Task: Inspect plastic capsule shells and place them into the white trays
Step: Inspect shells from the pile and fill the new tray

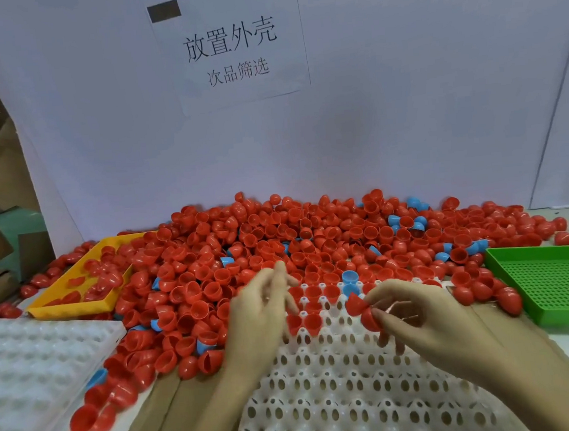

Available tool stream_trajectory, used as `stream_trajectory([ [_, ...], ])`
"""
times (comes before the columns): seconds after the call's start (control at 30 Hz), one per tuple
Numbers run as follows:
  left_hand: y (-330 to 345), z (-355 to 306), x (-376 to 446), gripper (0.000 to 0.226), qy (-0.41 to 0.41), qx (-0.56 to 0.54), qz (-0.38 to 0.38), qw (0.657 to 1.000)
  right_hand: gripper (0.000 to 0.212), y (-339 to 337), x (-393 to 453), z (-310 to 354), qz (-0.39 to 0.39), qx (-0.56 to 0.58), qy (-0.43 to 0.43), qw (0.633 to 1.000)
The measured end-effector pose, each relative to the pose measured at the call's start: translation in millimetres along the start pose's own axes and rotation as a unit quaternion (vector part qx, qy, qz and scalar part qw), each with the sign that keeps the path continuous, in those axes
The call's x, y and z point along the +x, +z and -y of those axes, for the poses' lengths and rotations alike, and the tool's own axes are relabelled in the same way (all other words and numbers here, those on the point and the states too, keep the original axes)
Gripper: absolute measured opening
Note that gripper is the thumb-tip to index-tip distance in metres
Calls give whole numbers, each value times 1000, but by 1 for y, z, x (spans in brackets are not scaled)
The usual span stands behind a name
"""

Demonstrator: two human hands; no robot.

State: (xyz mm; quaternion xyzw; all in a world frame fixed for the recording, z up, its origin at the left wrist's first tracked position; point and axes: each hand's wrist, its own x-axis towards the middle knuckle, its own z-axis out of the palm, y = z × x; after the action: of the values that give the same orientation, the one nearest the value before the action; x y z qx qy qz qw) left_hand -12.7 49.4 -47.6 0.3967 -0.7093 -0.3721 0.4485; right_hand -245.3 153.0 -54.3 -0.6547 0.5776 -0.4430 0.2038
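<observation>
Two red shells (358,304) are pinched in the right hand (419,320) above the white tray (342,382); the left hand (260,306), blurred, appears loosely spread and empty. The shells are judged light, thin, smooth, and best gripped at the rim.

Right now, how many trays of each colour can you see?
Yellow tray: 1
Green tray: 1
White trays: 2
Total: 4
</observation>
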Motion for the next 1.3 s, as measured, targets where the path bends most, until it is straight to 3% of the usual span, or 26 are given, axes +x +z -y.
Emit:
stream_trajectory([
  [0.07,-18,14,11,28,40,124,-92,987,25,1,1,-3,0,-26,10,1000],
  [0.13,-25,26,17,15,26,206,-112,972,24,4,2,-5,0,-45,15,999],
  [0.23,-23,42,18,6,16,271,-66,960,22,8,4,-5,6,-65,20,998],
  [0.37,-19,51,18,14,49,333,5,942,16,10,14,0,19,-122,23,992],
  [0.63,-23,49,18,16,105,346,0,932,14,31,53,12,69,-265,0,962],
  [0.77,-23,44,19,13,164,306,41,937,17,41,57,12,89,-289,4,953],
  [0.87,-18,42,16,13,225,317,83,918,16,43,55,11,94,-303,4,948],
  [1.3,-13,52,16,12,228,318,83,917,19,-15,27,-15,-3,-68,72,995],
])
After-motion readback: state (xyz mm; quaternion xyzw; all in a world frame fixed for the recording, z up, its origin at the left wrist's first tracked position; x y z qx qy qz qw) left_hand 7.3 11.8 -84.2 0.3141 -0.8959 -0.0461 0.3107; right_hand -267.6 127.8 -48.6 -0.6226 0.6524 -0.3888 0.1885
